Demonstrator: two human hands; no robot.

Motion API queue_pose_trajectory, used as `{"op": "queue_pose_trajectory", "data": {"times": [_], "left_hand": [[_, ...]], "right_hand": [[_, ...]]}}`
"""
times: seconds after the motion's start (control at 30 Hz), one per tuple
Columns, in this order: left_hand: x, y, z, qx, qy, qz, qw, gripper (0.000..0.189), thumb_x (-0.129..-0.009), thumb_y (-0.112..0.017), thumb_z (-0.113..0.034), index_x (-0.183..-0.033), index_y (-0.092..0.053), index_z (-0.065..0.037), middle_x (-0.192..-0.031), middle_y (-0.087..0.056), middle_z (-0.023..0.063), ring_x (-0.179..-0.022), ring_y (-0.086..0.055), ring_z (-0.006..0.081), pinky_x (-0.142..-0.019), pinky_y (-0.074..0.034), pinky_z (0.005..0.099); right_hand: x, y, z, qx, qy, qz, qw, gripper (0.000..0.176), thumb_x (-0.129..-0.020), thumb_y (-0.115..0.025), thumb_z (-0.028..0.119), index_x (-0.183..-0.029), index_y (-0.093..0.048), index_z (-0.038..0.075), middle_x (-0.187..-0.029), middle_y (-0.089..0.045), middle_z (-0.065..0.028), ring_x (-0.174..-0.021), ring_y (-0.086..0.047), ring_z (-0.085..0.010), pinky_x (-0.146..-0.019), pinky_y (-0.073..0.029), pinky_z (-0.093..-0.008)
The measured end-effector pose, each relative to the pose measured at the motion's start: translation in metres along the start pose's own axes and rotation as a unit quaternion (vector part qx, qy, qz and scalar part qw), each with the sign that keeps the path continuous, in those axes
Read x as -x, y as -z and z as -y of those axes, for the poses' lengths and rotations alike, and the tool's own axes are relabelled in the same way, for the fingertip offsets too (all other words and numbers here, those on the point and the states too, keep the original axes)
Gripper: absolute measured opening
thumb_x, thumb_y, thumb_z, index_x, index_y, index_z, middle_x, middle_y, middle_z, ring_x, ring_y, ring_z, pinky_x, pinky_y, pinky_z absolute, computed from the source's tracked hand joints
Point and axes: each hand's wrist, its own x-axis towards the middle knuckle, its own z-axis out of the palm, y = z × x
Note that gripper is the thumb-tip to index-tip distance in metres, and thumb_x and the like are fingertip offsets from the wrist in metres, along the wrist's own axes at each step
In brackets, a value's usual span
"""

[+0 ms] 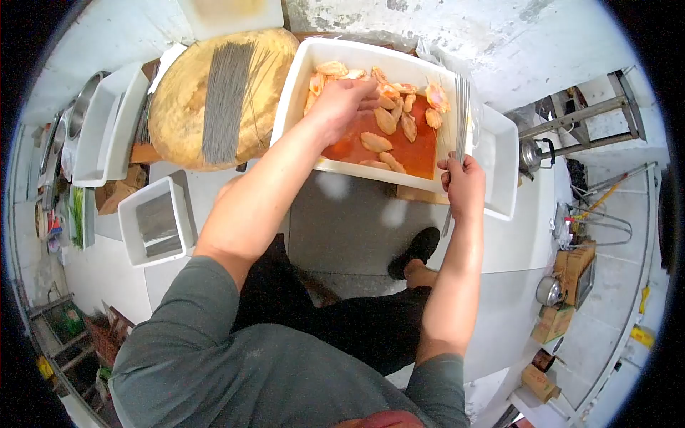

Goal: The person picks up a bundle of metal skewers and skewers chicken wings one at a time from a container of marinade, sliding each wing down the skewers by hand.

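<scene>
A white tub holds chicken wings in orange-red marinade. My left hand hovers over the wings near the tub's left half. Its fingers point right, look slightly apart, and show nothing between them. At the tub's right rim, my right hand is closed around a bundle of thin metal skewers, which stands lengthwise along that rim. Many more skewers lie on a round wooden chopping block left of the tub.
Another white tub sits against the right side. On the left are a long white tub and a smaller white bin on the floor. A kettle stands at right. My shoe is below the tub.
</scene>
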Motion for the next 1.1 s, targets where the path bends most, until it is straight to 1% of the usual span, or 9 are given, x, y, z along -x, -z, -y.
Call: {"op": "queue_pose_trajectory", "data": {"times": [0.07, 0.17, 0.37, 0.47, 0.57, 0.67, 0.77, 0.97, 1.1], "left_hand": [[0.001, 0.002, -0.002, -0.003, 0.015, 0.013, 1.000, 0.029, -0.097, -0.055, -0.026, -0.114, -0.056, -0.002, -0.106, -0.063, 0.0116, -0.096, -0.062, 0.0208, -0.082, -0.053, 0.0328], [0.000, 0.002, 0.000, -0.005, -0.004, 0.014, 1.000, 0.027, -0.098, -0.054, -0.024, -0.112, -0.057, -0.001, -0.104, -0.064, 0.0108, -0.094, -0.063, 0.0194, -0.081, -0.053, 0.0317], [0.004, 0.007, -0.007, 0.002, 0.007, 0.014, 1.000, 0.026, -0.098, -0.053, -0.022, -0.113, -0.058, -0.002, -0.104, -0.065, 0.0105, -0.093, -0.063, 0.0192, -0.081, -0.054, 0.0306], [0.006, 0.011, -0.009, 0.000, 0.008, 0.010, 1.000, 0.025, -0.098, -0.053, -0.022, -0.113, -0.058, -0.002, -0.104, -0.065, 0.0101, -0.093, -0.064, 0.0192, -0.081, -0.054, 0.0305], [0.008, 0.013, -0.012, 0.000, 0.011, 0.017, 1.000, 0.025, -0.098, -0.053, -0.022, -0.113, -0.058, -0.002, -0.104, -0.065, 0.0093, -0.093, -0.064, 0.0191, -0.081, -0.054, 0.0310], [0.007, 0.014, -0.012, -0.002, -0.004, 0.019, 1.000, 0.025, -0.098, -0.052, -0.022, -0.113, -0.058, -0.002, -0.103, -0.065, 0.0091, -0.091, -0.064, 0.0190, -0.081, -0.054, 0.0315], [0.008, 0.013, -0.015, -0.001, -0.006, 0.011, 1.000, 0.025, -0.098, -0.052, -0.021, -0.112, -0.059, -0.002, -0.102, -0.065, 0.0090, -0.090, -0.064, 0.0190, -0.080, -0.055, 0.0316], [0.005, 0.013, -0.011, -0.006, -0.016, 0.016, 1.000, 0.025, -0.098, -0.053, -0.022, -0.106, -0.062, -0.001, -0.097, -0.067, 0.0092, -0.082, -0.066, 0.0191, -0.073, -0.057, 0.0322], [0.002, 0.011, -0.008, -0.044, 0.000, 0.013, 0.999, 0.027, -0.096, -0.054, -0.026, -0.103, -0.064, -0.001, -0.094, -0.067, 0.0079, -0.080, -0.065, 0.0166, -0.070, -0.055, 0.0300]], "right_hand": [[-0.004, 0.000, -0.002, -0.017, -0.011, -0.010, 1.000, 0.015, -0.086, -0.054, 0.007, -0.093, -0.063, -0.002, -0.074, -0.067, -0.0073, -0.054, -0.055, -0.0115, -0.048, -0.043, -0.0280], [-0.013, 0.001, -0.003, 0.014, -0.052, 0.010, 0.998, 0.013, -0.092, -0.054, 0.008, -0.100, -0.057, -0.001, -0.084, -0.065, -0.0085, -0.054, -0.048, -0.0079, -0.046, -0.038, -0.0230], [-0.028, -0.003, -0.009, 0.040, -0.043, 0.009, 0.998, 0.015, -0.093, -0.054, 0.009, -0.101, -0.057, -0.004, -0.084, -0.065, -0.0092, -0.059, -0.055, -0.0111, -0.050, -0.045, -0.0256], [-0.029, -0.008, -0.006, 0.015, -0.044, -0.014, 0.999, 0.018, -0.095, -0.053, 0.011, -0.102, -0.057, -0.005, -0.086, -0.064, -0.0091, -0.062, -0.059, -0.0136, -0.056, -0.050, -0.0268], [-0.030, -0.005, -0.006, -0.006, -0.055, -0.012, 0.998, 0.020, -0.095, -0.054, 0.013, -0.104, -0.056, -0.005, -0.089, -0.062, -0.0094, -0.067, -0.061, -0.0155, -0.061, -0.053, -0.0276], [-0.029, -0.006, -0.007, -0.041, -0.031, -0.049, 0.997, 0.026, -0.096, -0.054, 0.016, -0.106, -0.058, -0.008, -0.089, -0.065, -0.0159, -0.075, -0.064, -0.0196, -0.062, -0.054, -0.0332], [-0.031, 0.000, -0.010, -0.048, -0.030, -0.061, 0.997, 0.026, -0.096, -0.053, 0.015, -0.106, -0.058, -0.008, -0.098, -0.064, -0.0185, -0.087, -0.064, -0.0217, -0.065, -0.055, -0.0342], [-0.025, 0.004, -0.006, -0.001, 0.008, -0.075, 0.997, 0.025, -0.096, -0.053, 0.017, -0.106, -0.057, -0.006, -0.093, -0.064, -0.0155, -0.083, -0.064, -0.0197, -0.064, -0.054, -0.0306], [-0.003, 0.012, 0.013, -0.010, 0.019, -0.073, 0.997, 0.024, -0.097, -0.053, 0.019, -0.100, -0.058, -0.003, -0.087, -0.064, -0.0097, -0.068, -0.060, -0.0134, -0.054, -0.049, -0.0280]]}}
